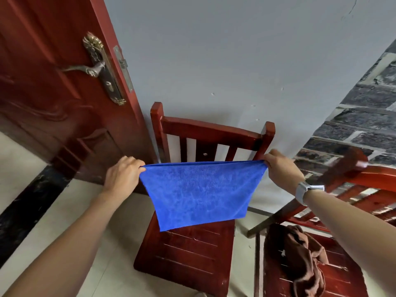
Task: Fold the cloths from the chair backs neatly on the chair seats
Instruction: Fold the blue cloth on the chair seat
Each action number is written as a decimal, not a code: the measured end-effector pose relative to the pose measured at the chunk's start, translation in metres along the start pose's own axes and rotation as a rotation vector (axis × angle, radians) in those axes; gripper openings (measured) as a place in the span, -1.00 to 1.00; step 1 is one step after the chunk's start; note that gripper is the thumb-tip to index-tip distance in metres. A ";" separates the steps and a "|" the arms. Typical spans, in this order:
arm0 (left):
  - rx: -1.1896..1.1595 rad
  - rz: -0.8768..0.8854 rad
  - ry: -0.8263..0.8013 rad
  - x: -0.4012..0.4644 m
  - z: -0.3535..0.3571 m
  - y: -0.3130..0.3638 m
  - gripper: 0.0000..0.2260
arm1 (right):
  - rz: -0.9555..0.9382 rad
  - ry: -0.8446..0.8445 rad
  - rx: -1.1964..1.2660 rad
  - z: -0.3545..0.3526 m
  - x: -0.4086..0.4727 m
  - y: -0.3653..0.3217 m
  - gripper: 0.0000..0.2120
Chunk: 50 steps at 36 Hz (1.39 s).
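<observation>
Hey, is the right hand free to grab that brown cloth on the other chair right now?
Probably not yet: the right hand is pinching a corner of the blue cloth. The brown cloth lies uncovered below that arm.

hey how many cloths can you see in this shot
2. A blue cloth hangs stretched between the left hand and right hand above the middle chair. A brown cloth lies crumpled on the right chair seat. Others may sit out of frame.
</observation>
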<state>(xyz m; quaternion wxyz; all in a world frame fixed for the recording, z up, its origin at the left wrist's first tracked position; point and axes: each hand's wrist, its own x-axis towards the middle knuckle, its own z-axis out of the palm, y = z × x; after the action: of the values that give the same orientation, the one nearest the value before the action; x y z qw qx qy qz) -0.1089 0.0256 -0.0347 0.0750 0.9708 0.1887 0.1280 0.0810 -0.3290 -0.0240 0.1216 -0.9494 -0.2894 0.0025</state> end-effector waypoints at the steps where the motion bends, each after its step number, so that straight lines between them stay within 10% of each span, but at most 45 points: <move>1: -0.002 -0.014 0.025 0.003 0.002 -0.003 -0.93 | 0.004 0.022 0.002 0.004 0.004 -0.003 -0.73; 14: -0.045 0.090 0.313 -0.069 0.057 -0.044 -0.80 | -0.109 0.192 0.151 0.065 -0.046 -0.013 -0.81; 22: -0.127 0.104 -0.076 -0.166 0.146 -0.059 -0.87 | -0.014 -0.131 0.140 0.170 -0.130 0.010 -0.81; 32: -0.218 -0.286 -0.849 -0.273 0.219 -0.067 -0.92 | 0.010 -0.877 0.018 0.267 -0.224 0.020 -0.60; 39: -0.728 -0.780 -0.784 -0.255 0.230 -0.067 -0.91 | 0.498 -0.709 0.367 0.290 -0.213 0.012 -0.77; 50: -0.940 -0.994 -0.457 -0.180 0.274 -0.055 -0.84 | 0.876 -0.290 0.724 0.315 -0.150 0.010 -0.78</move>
<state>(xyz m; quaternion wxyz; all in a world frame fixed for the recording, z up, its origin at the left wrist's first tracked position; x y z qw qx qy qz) -0.2136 -0.0198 -0.3468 0.5718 0.6377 0.5127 -0.0597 -0.0618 -0.3468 -0.3415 0.3850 -0.8685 0.1356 0.2814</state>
